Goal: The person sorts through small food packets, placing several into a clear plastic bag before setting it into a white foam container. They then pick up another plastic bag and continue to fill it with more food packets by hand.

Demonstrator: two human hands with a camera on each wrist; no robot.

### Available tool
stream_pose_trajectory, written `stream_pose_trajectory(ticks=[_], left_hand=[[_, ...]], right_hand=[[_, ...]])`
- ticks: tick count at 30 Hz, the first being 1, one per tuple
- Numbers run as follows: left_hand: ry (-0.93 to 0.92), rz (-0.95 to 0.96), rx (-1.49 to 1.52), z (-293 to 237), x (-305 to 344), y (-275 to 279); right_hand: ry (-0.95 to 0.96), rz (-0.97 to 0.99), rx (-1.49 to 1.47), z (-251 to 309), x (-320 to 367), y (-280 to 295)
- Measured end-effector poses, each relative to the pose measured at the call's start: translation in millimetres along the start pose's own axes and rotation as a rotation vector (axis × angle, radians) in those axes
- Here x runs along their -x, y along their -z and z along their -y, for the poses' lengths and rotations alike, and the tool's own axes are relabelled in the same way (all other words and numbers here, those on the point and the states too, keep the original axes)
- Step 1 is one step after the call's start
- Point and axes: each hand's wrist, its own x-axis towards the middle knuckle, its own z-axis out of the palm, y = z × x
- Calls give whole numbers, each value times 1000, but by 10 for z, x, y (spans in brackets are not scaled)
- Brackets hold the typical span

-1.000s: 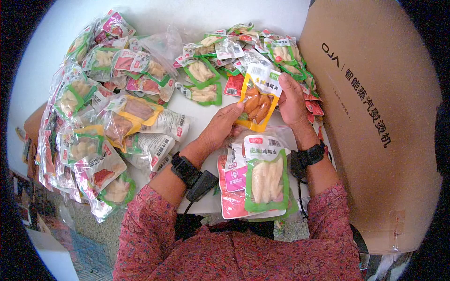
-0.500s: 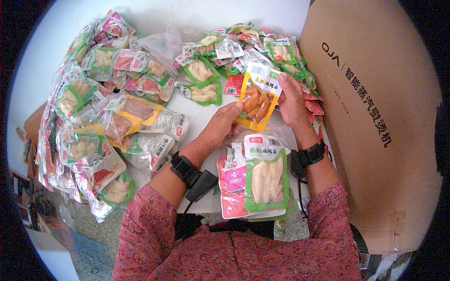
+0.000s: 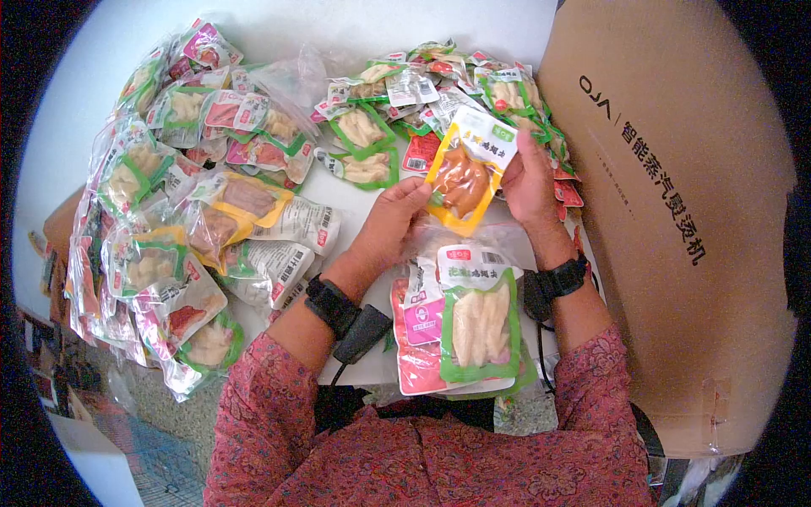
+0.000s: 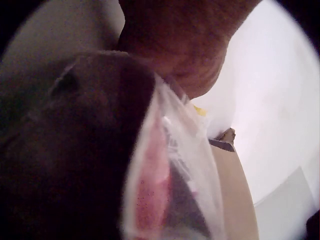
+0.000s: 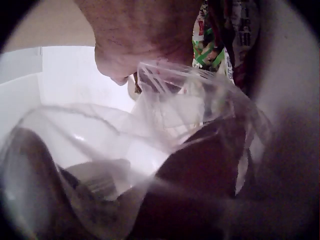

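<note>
Both hands hold up a yellow-edged pouch of brown chicken wing tips (image 3: 460, 182), its white top tilted to the right. The left hand (image 3: 393, 220) pinches its lower left edge. At the right edge, the right hand (image 3: 534, 186) grips it, thumb up along the side and the other fingers mostly hidden. Just below the hands, a clear plastic bag (image 3: 427, 230) holds several pouches, a green-edged pouch of pale wing tips (image 3: 480, 325) uppermost. Clear film of a bag (image 5: 165, 85) also fills much of the right wrist view, below the hand.
At left is a tall heap of pouches (image 3: 186, 106) in clear plastic. Another pile of loose pouches (image 3: 507, 89) lies at the back right. A large cardboard box (image 3: 667, 338) stands along the right side. The white table (image 3: 359, 207) shows between the piles.
The wing-tip pouch has risen slightly and leans a little differently. The right hand has shifted slightly to the right, the left hand a little to the left. The heaps stay the same.
</note>
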Motion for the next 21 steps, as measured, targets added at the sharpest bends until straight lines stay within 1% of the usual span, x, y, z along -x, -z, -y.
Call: stream_pose_trajectory(ticks=[1,3,4,5,7,8,10,11,13,14,16,17,19,20,21], left_hand=[[-32,-6,72,6,-12,10],[-35,-18,129,10,-22,-8],[-38,-30,187,4,-22,-29],[-37,-29,186,2,-18,-52],[-4,27,223,-14,6,-106],[-3,28,223,2,-11,-74],[53,149,37,0,-38,-9],[52,148,37,40,-37,-21],[-10,-29,53,-2,38,-177],[-10,-28,53,-30,51,-173],[189,-49,203,-85,64,-128],[189,-48,202,-49,33,-93],[151,43,202,14,-24,-50],[151,43,203,58,-35,-32],[101,48,120,53,-15,-61]], right_hand=[[1,0,-1,-6,-14,33],[-117,205,-25,-3,-41,79],[-79,224,96,-12,-30,58],[-78,222,95,-36,-13,28],[-10,192,239,-50,33,-76],[-11,191,239,-29,37,-58],[-34,287,357,18,36,-9],[-35,288,357,3,27,-5],[69,182,379,-35,11,1],[69,181,379,-23,14,9],[18,8,465,17,20,22],[18,7,464,20,17,39],[31,-55,514,6,2,87],[31,-55,515,-4,-5,111],[53,-38,535,-12,-11,122]])
